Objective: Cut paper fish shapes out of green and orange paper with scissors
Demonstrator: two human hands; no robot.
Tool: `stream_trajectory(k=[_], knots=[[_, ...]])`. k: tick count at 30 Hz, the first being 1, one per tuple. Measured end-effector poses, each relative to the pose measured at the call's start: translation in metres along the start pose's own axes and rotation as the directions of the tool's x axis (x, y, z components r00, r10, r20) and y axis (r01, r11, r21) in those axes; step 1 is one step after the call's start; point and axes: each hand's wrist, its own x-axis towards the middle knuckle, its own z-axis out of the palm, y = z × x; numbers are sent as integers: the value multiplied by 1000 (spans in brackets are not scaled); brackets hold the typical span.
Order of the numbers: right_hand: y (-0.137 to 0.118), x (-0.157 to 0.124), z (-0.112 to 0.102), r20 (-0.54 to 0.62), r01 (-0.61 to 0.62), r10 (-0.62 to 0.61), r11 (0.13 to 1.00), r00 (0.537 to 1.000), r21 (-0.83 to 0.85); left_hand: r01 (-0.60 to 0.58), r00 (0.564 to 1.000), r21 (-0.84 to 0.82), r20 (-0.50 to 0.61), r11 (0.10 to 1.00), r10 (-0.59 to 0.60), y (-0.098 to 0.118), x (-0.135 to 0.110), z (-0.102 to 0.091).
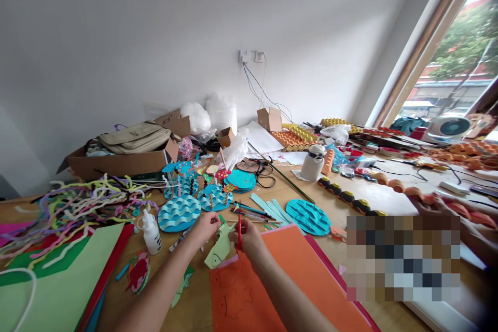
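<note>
My right hand [249,238] is closed around red-handled scissors [239,233]. A light green sheet of paper [218,252] with a drawn fish outline lies between my hands, beside the scissors. My left hand [206,227] pinches at the upper edge of this paper; its fingertips are partly hidden. Below my right forearm is an orange sheet [288,275] with faint fish drawings, on top of other coloured sheets. Cut green scraps [179,290] and a pile of red paper shapes [139,274] sit near my left forearm.
A white glue bottle [151,232] stands left of my hands. Behind them are blue wavy discs [179,213], pencils [254,211] and light blue strips [274,211]. Coloured pipe cleaners [85,207] heap at left. Another person's hands [439,210] hold an orange egg-carton strip at right.
</note>
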Motion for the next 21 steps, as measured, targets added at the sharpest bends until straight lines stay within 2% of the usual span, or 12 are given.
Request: stream_trajectory(k=[5, 8, 11, 14, 16, 18, 21], knots=[[-20, -16, -45, -121, 207, -198, 976, 973, 66, -99, 985, 145, -124, 984, 117, 23, -27, -18], [-26, -29, -65, -102, 252, -247, 967, 964, 42, -167, 974, 186, -121, 968, 191, 34, -46, -19], [-20, -43, -67, -17, 238, -239, 969, 971, -71, -199, 973, 200, -76, 959, 218, 35, -56, -11], [-7, -52, -55, 70, 210, -198, 936, 978, -284, -212, 976, 210, -4, 954, 218, 29, -56, -3], [0, -54, -47, 87, 215, -197, 865, 977, -453, -218, 975, 226, 16, 949, 220, 29, -54, -1], [2, -54, -43, 84, 221, -216, 756, 973, -617, -224, 973, 250, 6, 942, 230, 35, -57, -2], [-3, -51, -49, 64, 185, -227, 562, 972, -806, -269, 959, 273, -12, 924, 283, 52, -82, 0]])
